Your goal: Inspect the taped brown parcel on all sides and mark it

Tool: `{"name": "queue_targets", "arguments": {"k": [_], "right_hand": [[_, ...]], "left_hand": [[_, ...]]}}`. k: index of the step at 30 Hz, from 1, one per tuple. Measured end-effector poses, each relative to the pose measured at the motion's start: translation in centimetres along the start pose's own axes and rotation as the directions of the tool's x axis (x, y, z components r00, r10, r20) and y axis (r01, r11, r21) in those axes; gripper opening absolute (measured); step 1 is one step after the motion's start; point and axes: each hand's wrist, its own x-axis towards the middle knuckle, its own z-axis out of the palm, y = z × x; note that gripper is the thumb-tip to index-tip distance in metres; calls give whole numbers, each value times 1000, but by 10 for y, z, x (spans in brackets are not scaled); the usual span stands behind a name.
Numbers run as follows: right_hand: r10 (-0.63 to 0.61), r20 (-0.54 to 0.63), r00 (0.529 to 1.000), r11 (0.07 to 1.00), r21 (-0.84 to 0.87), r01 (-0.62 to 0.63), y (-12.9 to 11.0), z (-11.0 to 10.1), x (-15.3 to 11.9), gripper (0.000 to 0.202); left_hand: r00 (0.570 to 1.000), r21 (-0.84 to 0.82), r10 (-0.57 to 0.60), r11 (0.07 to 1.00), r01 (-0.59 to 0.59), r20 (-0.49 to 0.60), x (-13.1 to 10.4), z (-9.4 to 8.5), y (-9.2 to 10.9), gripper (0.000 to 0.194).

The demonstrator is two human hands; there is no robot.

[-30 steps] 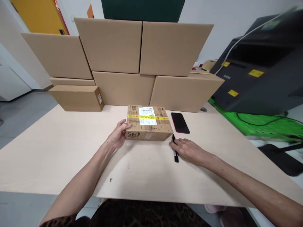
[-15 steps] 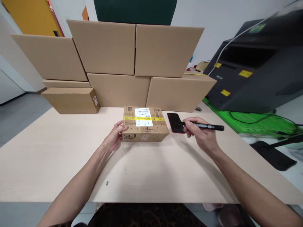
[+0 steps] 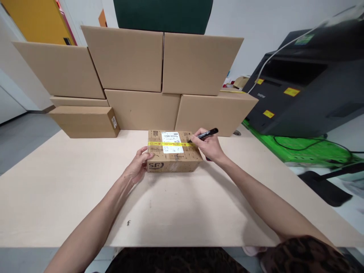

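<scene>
A small cardboard parcel (image 3: 189, 155) lies flat on the pale table, with yellow tape across its top and a white shipping label (image 3: 172, 148) under the tape. My left hand (image 3: 139, 163) grips its left end, thumb on the top edge and fingers at the side. In my right hand (image 3: 209, 146) a black marker (image 3: 208, 133) is pinched, its tip at the right part of the parcel's top, close to the tape; whether it touches, I cannot tell. The phone beside the parcel is almost wholly hidden behind my right hand.
Large cardboard boxes (image 3: 142, 110) are stacked along the table's far side, a dark green box (image 3: 163, 15) on top. A flatter box (image 3: 85, 123) stands at the back left. Right of the table (image 3: 71, 201) are a dark Brother printer (image 3: 287, 87) and a green surface (image 3: 295, 149) with cables.
My right hand has moved left with the marker, from above the phone to the parcel's right side, covering the phone. My left hand keeps its hold on the parcel.
</scene>
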Motion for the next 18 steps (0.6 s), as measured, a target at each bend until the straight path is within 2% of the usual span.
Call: {"name": "queue_targets", "arguments": {"k": [3, 9, 18], "right_hand": [[4, 0, 1000, 1000, 8, -4, 2, -2, 4, 35], [-58, -66, 996, 998, 14, 59, -6, -26, 2, 36], [16, -68, 998, 1000, 7, -16, 6, -34, -9, 36]], "left_hand": [[1000, -5, -6, 1000, 6, 5, 0, 1, 0, 90], [1000, 4, -2, 1000, 2, 4, 1, 0, -3, 87], [1000, 1, 4, 1000, -4, 1, 3, -3, -3, 82]]}}
